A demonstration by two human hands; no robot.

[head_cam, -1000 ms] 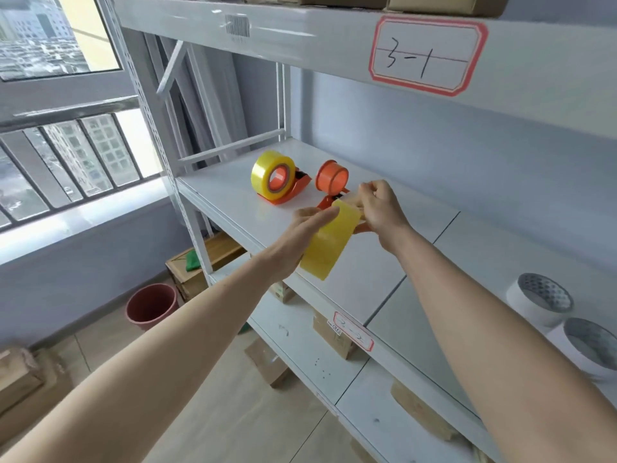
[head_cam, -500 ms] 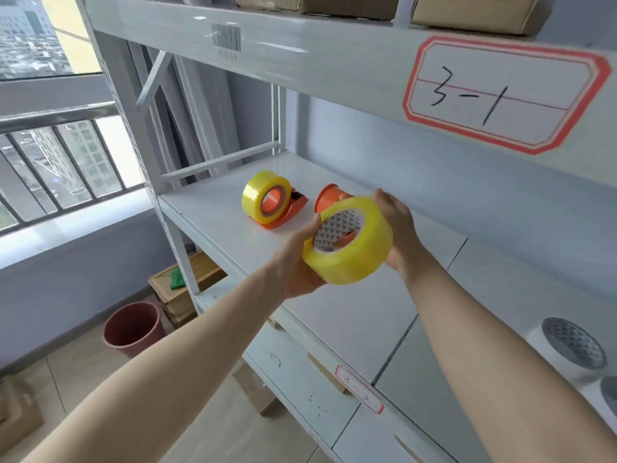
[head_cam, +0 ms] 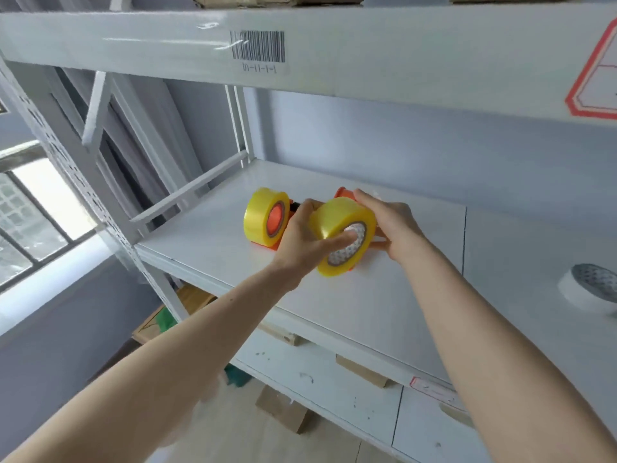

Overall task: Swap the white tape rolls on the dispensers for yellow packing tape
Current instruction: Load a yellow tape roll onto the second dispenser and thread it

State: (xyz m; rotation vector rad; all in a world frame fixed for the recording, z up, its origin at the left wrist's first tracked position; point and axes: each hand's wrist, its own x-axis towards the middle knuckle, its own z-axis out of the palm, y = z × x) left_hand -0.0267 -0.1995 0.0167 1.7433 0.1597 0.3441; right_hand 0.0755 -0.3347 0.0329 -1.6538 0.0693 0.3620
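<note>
Both forearms extend forward and upward from the bottom edge toward the white shelf (head_cam: 334, 305). The left hand (head_cam: 302, 240) is wrapped around the near side of a yellow tape roll (head_cam: 337, 230), its thumb laid across the patterned core opening and the remaining fingers curled over the top rim. The right hand (head_cam: 389, 225) grips the far side of the same roll, fingers arched over its upper edge, wrist bent slightly inward. The roll is held between the two hands, tilted, low over the shelf, directly in front of an orange dispenser (head_cam: 342, 192), of which only small parts show. Just left, a second yellow roll (head_cam: 262, 217) sits mounted upright on another orange dispenser (head_cam: 265, 246). At the right edge, well apart, a white tape roll (head_cam: 589, 292) lies flat on the shelf.
</note>
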